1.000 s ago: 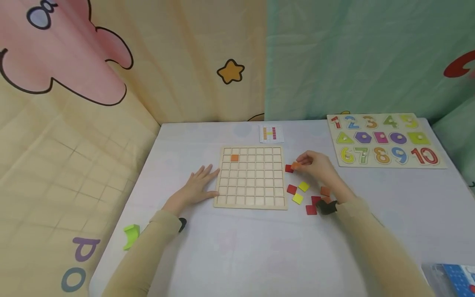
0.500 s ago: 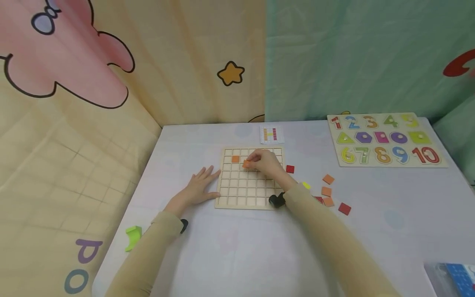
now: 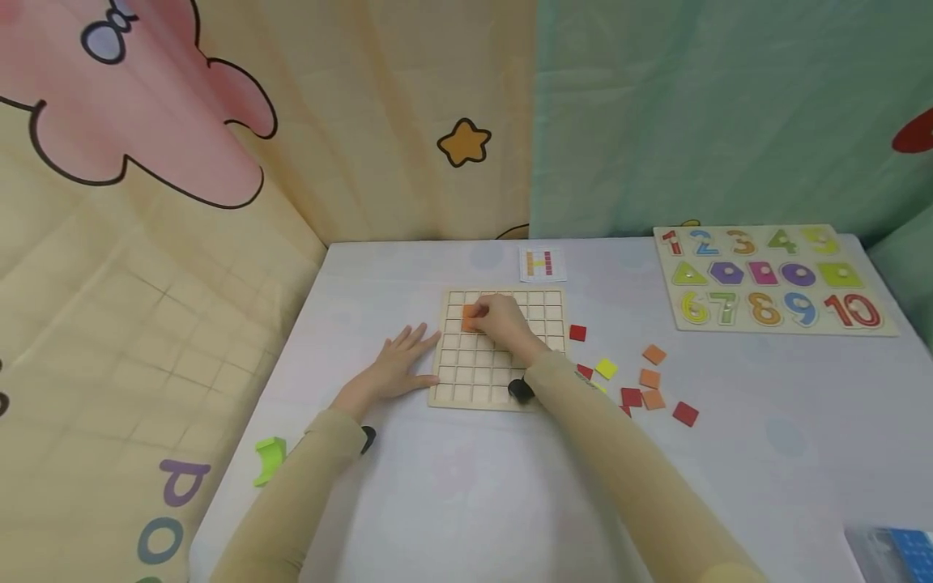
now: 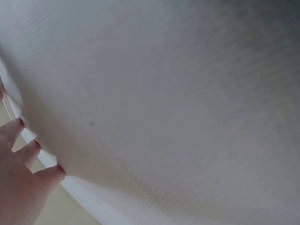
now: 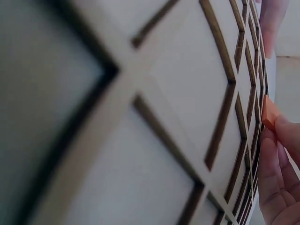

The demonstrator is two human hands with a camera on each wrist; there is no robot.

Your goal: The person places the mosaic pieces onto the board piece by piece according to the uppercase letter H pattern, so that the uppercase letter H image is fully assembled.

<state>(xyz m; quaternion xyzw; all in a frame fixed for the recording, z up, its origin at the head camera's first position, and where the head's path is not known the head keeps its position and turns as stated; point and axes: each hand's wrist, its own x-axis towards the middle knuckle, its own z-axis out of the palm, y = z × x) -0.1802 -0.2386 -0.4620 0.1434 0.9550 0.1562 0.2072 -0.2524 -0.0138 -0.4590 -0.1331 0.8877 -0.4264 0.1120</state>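
A wooden grid board (image 3: 466, 394) lies on the white-covered table. Over its upper left part, my right hand (image 3: 504, 325) pinches an orange square tile (image 5: 270, 114) between thumb and fingers, low against the grid. Another orange tile (image 3: 468, 310) sits in a cell just beyond, partly merging with the held one in the head view. Spread on the table, my left hand (image 3: 394, 366) touches the board's left edge with its thumb and a fingertip. Only several of its fingers (image 4: 49, 177) show in the left wrist view.
Loose red, yellow and orange tiles (image 3: 650, 378) lie right of the board, some hidden by the right sleeve. A pattern card (image 3: 543, 265) lies behind it. A number puzzle (image 3: 773, 277) stands back right. A green curved block (image 3: 270, 460) is at left, a clear-and-blue package (image 3: 889, 553) front right.
My right hand has carried an orange tile from beside the board's right edge leftward onto the grid, next to the placed orange tile. The left hand has stayed at the board's left edge.
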